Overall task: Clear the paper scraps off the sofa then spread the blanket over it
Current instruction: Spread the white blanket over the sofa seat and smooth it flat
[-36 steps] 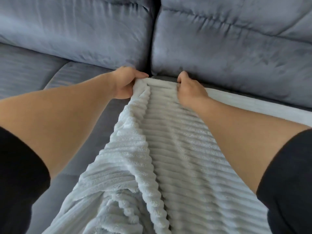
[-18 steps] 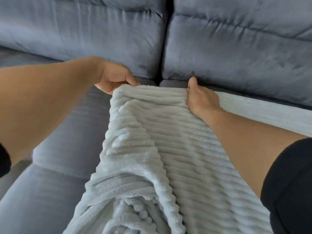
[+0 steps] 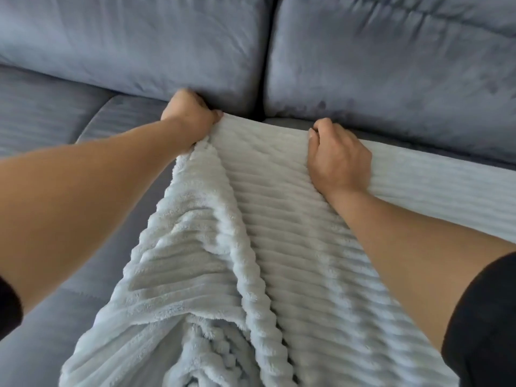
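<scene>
Left grip [image 3: 190,118], right grip [image 3: 339,160] drawn apart, clutching blanket [image 3: 279,219] edge.

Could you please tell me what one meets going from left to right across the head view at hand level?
First the grey velvet sofa seat, then the left hand, the pale ribbed plush blanket, the right hand.

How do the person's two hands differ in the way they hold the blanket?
The left hand grips the blanket at its gathered, puckered corner; the right hand holds the top edge where the fabric lies flat. The left hand sits up by the back cushion, beside bare sofa seat; the right hand sits nearer the camera, with blanket spread to its right. Both curl fingers round the same far edge.
</scene>
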Demonstrator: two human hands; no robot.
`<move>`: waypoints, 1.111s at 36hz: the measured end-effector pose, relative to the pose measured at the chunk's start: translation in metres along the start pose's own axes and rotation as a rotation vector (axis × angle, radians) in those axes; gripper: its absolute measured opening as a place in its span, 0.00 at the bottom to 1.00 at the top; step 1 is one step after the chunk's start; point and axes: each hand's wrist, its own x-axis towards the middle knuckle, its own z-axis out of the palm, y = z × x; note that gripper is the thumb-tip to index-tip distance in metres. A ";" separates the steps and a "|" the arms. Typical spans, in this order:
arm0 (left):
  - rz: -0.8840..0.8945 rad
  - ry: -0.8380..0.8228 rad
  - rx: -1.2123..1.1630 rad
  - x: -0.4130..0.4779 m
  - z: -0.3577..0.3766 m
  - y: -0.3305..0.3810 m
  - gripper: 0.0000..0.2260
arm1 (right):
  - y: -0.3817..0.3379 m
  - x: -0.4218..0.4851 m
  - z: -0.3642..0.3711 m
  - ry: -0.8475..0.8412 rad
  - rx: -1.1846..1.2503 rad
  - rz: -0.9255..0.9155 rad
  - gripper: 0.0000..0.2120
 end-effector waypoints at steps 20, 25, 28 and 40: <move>0.055 0.025 -0.075 -0.007 -0.005 -0.004 0.16 | -0.018 0.027 -0.003 -0.194 -0.116 0.088 0.18; 0.061 0.032 -0.065 -0.012 -0.007 -0.002 0.14 | -0.022 0.023 -0.012 -0.199 -0.048 0.104 0.15; 0.026 0.019 -0.131 -0.025 -0.012 0.003 0.10 | -0.033 0.005 -0.027 -0.244 0.076 0.126 0.15; -0.258 -0.033 -0.773 -0.184 -0.087 -0.129 0.03 | -0.068 0.023 -0.060 -0.960 -0.299 0.057 0.35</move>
